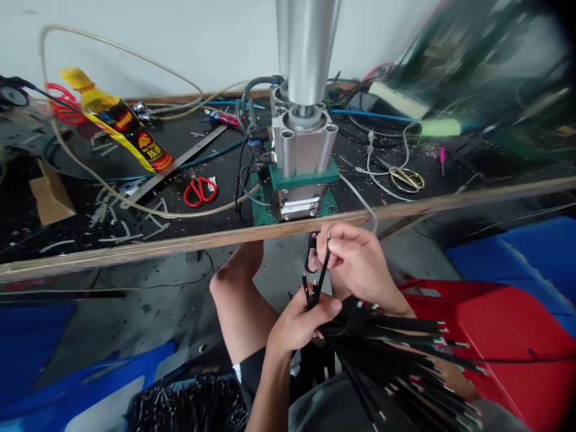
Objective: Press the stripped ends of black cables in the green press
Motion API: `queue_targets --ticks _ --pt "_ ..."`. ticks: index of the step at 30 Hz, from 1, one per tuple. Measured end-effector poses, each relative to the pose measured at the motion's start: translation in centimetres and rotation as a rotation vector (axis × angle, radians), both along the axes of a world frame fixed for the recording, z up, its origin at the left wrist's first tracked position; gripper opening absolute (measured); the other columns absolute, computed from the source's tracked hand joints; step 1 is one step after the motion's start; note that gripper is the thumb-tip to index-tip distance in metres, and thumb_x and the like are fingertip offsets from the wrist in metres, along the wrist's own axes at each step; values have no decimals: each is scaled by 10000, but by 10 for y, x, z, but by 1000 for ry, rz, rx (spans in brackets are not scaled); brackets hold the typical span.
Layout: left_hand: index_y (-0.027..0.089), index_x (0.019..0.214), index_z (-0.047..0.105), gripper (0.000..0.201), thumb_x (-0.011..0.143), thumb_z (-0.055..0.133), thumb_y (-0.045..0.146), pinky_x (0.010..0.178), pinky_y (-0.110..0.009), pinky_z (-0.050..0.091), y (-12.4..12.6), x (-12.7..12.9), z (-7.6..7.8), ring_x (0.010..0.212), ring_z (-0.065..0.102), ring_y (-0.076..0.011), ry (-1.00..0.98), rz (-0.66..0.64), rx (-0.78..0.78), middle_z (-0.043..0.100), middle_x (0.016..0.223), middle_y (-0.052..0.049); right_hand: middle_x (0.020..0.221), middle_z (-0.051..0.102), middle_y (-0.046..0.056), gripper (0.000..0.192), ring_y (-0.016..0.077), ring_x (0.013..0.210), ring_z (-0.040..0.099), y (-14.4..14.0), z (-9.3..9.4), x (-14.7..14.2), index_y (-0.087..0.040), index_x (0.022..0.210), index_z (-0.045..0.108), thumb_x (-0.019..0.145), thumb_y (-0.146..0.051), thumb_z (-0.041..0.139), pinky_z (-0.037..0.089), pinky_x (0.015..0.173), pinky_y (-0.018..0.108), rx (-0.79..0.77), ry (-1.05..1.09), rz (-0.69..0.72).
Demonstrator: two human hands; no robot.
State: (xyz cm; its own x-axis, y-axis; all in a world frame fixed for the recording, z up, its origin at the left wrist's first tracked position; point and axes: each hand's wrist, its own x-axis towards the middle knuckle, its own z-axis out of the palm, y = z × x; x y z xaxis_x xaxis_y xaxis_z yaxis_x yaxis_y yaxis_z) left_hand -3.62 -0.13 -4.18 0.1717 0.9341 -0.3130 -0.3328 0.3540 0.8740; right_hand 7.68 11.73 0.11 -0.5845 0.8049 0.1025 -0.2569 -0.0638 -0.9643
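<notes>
My left hand (pixel 306 318) is closed around several black cables, whose short ends stick up past the fingers. One of these, a black cable (pixel 323 273), is pinched near its tip between the thumb and fingers of my right hand (pixel 353 255). A thick bundle of black cables (pixel 382 354) fans out over my lap to the right, with small red, green and white wire ends showing. Just beyond my hands, at the table edge, stands a metal pneumatic press (pixel 303 147) on a green base.
On the black worktable (pixel 216 207) lie red-handled scissors (pixel 200 191), gold-handled scissors (pixel 407 179), a steel ruler (pixel 180 159) and a yellow-capped bottle (pixel 119 126). A red stool (pixel 508 348) is at my right. A bin of cable pieces (pixel 184 408) sits low at left.
</notes>
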Motion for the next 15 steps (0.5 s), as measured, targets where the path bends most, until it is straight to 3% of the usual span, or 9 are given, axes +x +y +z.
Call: queue_targets --ticks 2,4,9,12,15 --pt "210 602 519 659 856 788 755 456 -240 304 1 3 -3 455 374 -81 -7 10 8 405 510 62 746 605 -26 203 119 610 494 2 0 -9 -224 785 693 977 -282 726 394 555 249 -145 100 -62" --pt "218 646 532 632 826 813 754 436 -232 295 3 3 -6 438 351 -76 -22 65 -23 408 507 78 717 591 -44 215 108 584 488 3 -1 -16 -231 819 710 996 -342 761 395 542 237 -192 126 -57" --pt "213 740 597 566 847 817 723 400 -214 290 9 -6 -12 424 374 -83 -53 86 -77 447 502 83 663 588 -36 361 97 586 499 6 -5 -25 -213 811 748 1067 -468 733 378 531 221 -17 -66 11" --pt "213 751 608 506 875 827 651 403 -205 302 12 -12 -13 432 380 -82 -12 139 -74 456 512 85 627 532 -46 417 99 559 479 10 -7 -32 -213 785 713 1080 -509 709 355 505 226 35 -97 -42" --pt "211 745 618 482 892 827 620 409 -202 313 16 -16 -11 430 356 -77 -19 174 -61 433 507 90 650 573 -32 425 107 560 503 15 -10 -42 -217 787 685 1071 -532 712 368 494 229 38 -99 -96"
